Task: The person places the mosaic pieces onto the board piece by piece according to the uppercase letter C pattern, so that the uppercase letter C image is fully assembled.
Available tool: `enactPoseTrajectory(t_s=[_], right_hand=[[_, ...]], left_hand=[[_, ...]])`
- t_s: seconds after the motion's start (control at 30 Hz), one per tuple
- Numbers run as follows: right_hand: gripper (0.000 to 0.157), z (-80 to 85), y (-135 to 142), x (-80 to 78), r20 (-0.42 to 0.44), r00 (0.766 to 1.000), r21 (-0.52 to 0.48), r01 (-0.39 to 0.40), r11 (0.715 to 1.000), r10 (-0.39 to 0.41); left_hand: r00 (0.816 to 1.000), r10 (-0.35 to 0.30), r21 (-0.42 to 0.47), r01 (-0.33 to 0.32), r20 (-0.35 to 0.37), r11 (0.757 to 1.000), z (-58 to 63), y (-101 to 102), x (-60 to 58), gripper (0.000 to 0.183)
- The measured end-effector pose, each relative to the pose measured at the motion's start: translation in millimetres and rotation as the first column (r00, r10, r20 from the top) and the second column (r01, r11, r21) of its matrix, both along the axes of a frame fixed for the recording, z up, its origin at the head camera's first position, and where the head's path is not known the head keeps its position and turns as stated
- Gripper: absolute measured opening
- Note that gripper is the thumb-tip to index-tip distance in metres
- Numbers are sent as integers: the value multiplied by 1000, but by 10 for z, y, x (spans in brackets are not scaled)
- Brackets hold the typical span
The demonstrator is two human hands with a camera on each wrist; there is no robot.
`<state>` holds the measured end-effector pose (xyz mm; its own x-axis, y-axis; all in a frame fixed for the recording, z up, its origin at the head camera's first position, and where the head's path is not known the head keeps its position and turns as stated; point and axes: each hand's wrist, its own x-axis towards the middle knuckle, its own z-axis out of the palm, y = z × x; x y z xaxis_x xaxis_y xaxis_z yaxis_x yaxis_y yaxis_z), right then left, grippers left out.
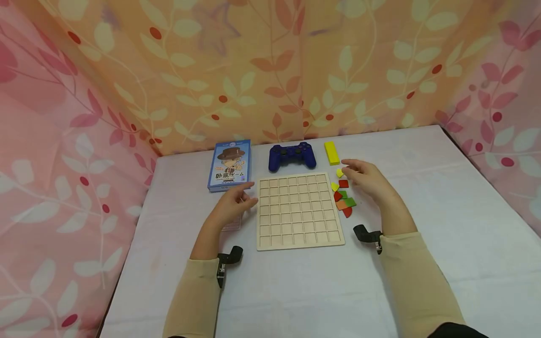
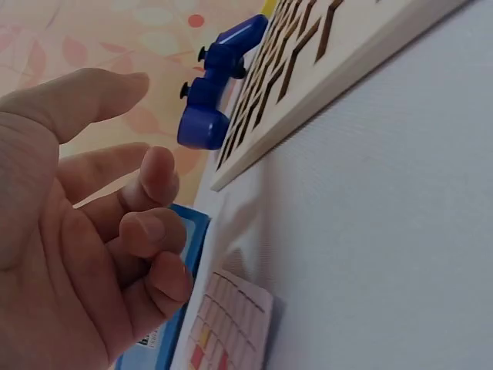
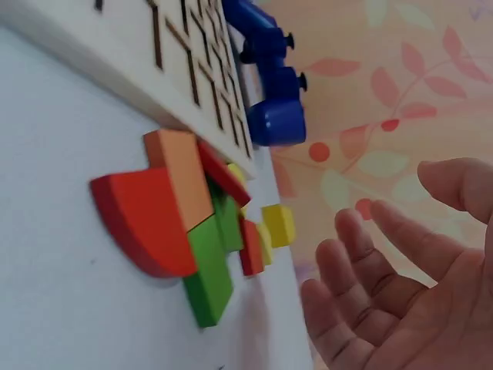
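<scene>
A square wooden grid board (image 1: 297, 216) lies in the middle of the white table, its cells bare. My left hand (image 1: 230, 205) hovers at the board's left edge, fingers loosely bent, holding nothing. A printed card with a coloured grid (image 2: 231, 312) lies below it, partly hidden by the hand in the head view. To the board's right is a small cluster of coloured blocks: a rounded red block (image 3: 146, 220), an orange block (image 3: 183, 181), a green block (image 3: 208, 274) and several others. Over their far end my right hand (image 1: 369, 180) hangs with relaxed fingers, also holding nothing.
A blue game box (image 1: 230, 164) with a cartoon figure lies behind my left hand. A dark blue game controller (image 1: 292, 156) sits beyond the board, and a long yellow block (image 1: 331, 153) lies right of it. A flowered curtain (image 1: 270, 70) borders the table's far edge.
</scene>
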<state>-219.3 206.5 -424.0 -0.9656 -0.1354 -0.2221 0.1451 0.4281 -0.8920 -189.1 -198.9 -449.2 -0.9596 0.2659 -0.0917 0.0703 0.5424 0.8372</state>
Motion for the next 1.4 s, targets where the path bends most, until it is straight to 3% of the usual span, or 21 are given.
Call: enactPoseTrajectory(t_s=[0.33,0.6,0.77,0.97,1.07,1.4], right_hand=[[46,-273,66,-82,-2,999,81,-37,996,38],[50,-468,155,-140,-96,995,120,-9,993,21],[50,-513,148,-159,-94,995,156,-29,987,44],[52,-533,60,-144,-104,991,298,-52,953,86],[51,-539,17,-139,-113,991,343,-32,939,75],[33,-599,-22,-168,-194,979,297,116,948,-60]], left_hand=[[993,-63,-2,63,99,998,-160,-11,-31,59],[993,-42,-19,45,110,999,-178,25,-26,57],[991,-18,-11,19,131,1000,-184,56,1,58],[988,15,-23,-12,155,1000,-211,56,27,57],[988,13,-30,-8,153,1000,-220,46,28,58],[988,-7,-35,13,152,999,-202,61,4,61]])
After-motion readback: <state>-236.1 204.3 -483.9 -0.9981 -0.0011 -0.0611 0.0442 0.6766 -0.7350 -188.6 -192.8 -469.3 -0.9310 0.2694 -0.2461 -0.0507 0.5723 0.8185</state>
